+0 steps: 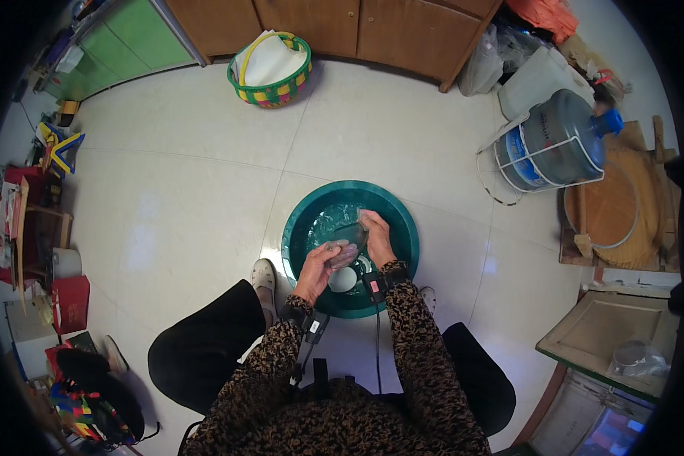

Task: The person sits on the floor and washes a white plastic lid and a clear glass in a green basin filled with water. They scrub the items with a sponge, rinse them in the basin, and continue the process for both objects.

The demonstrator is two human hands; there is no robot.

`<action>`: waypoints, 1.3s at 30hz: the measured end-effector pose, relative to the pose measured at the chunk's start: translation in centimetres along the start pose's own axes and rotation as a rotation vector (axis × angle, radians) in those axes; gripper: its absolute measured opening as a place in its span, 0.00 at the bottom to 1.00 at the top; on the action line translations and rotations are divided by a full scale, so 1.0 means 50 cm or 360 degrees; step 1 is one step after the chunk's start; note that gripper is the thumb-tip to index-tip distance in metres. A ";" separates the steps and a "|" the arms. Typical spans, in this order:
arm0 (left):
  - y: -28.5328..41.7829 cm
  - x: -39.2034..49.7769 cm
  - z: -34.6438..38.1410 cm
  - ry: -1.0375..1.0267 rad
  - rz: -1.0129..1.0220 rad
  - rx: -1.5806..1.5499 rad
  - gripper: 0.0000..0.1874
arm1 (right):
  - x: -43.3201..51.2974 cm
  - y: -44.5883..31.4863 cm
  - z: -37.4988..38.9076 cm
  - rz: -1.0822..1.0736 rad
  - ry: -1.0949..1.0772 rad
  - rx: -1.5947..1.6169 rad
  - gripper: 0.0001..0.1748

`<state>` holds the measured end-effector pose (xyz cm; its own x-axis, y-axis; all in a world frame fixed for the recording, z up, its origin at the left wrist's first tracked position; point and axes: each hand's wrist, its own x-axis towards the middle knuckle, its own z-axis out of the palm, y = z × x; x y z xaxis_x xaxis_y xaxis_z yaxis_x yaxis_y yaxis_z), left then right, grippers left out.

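A round green plastic basin [293,268] stands on the floor between my feet, with water in it. Above the water, my left hand [321,268] holds a clear, see-through vessel [349,235], perhaps a glass or jar, by its lower left side. At its upper right end, my right hand [378,236] has its fingers on the rim. A round white object [342,280] lies in the basin below my hands, beside another pale ring-like piece [363,264]. Both my wrists wear dark bands with small boxes and cables.
A woven basket [271,94] with a white cloth stands by the brown cabinet [308,23]. To the right are a large water bottle [558,142] in a white wire rack and a round wooden board [601,199]. Boxes and bags line the left wall.
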<state>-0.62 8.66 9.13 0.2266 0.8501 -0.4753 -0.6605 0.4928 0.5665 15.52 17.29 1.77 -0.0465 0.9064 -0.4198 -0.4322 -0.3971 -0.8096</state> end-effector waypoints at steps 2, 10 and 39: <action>-0.001 0.001 -0.001 0.0071 -0.0059 -0.0006 0.15 | -0.002 0.003 0.003 -0.0045 0.0085 -0.0255 0.12; -0.022 0.014 0.005 0.0626 0.0037 0.0088 0.14 | -0.039 0.028 0.060 -0.0275 -0.0057 -0.0471 0.20; -0.012 0.017 -0.019 0.0630 -0.0071 -0.0604 0.15 | -0.008 -0.093 0.046 -0.0629 0.0053 -0.0962 0.17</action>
<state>-0.72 8.89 7.73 0.0220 0.6589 -0.7519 -0.8847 0.3631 0.2923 15.49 19.09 6.64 0.0419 0.9977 -0.0533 0.1630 -0.0595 -0.9848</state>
